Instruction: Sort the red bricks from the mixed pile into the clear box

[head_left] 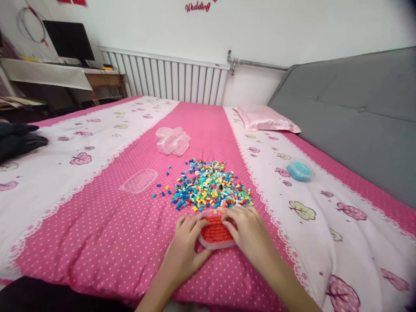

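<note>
A clear plastic container (217, 246) sits on the bed right in front of me, with rows of small red building bricks (216, 229) packed inside. My left hand (186, 242) grips its left end, thumb on the near side and index finger reaching over the rim onto the bricks. Over the right end is my right hand (248, 227), thumb and fingers pinched together at the red bricks; whatever is between the fingertips is hidden. Just beyond the container spreads a loose pile of small multicoloured bricks (211, 184).
A clear lid (140, 181) lies left of the pile, and several nested clear containers (173, 141) stand behind it. To the right is a closed tub of blue bricks (299, 171). A pink pillow (264, 118) rests near the grey headboard (354, 112). Dark cloth (19, 141) lies far left.
</note>
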Demonstrator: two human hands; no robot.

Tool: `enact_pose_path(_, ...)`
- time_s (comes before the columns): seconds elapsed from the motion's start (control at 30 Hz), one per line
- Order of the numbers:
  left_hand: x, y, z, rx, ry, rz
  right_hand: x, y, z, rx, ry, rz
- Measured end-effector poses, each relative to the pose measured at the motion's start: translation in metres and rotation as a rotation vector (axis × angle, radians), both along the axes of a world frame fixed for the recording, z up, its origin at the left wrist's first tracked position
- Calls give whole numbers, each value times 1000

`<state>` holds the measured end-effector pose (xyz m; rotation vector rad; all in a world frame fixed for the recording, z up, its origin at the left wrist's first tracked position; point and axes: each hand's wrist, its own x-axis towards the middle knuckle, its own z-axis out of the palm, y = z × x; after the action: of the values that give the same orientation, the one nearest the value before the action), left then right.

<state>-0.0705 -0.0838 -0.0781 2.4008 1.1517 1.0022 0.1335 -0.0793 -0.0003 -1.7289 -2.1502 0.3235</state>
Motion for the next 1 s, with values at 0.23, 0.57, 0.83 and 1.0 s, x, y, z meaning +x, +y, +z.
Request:
enact_pose_path(0.23,1,1,-1,-11,-18,11,-2,-1,0,23,7,74)
enact_pose_path(0.57,3,-1,5,-55,-66,-9,-8,-2,-1,-3,-15,181)
enact_pose_path(0.83,2,-1,2,-62,-64,-13,-6,-2,-3,23,-2,209)
enact_pose_path(1.0,3,-2,6,-71,-65,-13,-7,-2,-5,40,-14,250)
